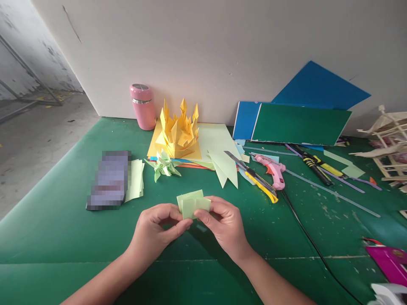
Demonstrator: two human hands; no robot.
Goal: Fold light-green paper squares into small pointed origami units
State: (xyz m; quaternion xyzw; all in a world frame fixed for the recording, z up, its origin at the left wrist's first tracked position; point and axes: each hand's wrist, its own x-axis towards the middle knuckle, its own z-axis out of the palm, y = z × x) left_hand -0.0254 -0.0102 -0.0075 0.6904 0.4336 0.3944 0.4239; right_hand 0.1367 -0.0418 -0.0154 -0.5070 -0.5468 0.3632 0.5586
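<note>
A small folded piece of light green paper [194,205] is held up above the table between both hands. My left hand [155,226] pinches its left edge and lower corner between thumb and fingers. On the other side, my right hand [224,220] grips it, the thumb pressed on the front layer. Beyond the hands lie pale green folded paper flowers [163,164]. Behind those, a yellow folded-paper crown shape [178,135] stands on stacked coloured sheets. Cut light green paper pieces [223,167] rest to the right of the flowers.
A blurred phone-like object [110,180] and green paper slips [136,180] lie left, near a pink flask [143,108]. To the right are a yellow utility knife [262,186], a pink glue gun [271,169] with its black cord, glue sticks [333,194] and blue and green boards [302,125].
</note>
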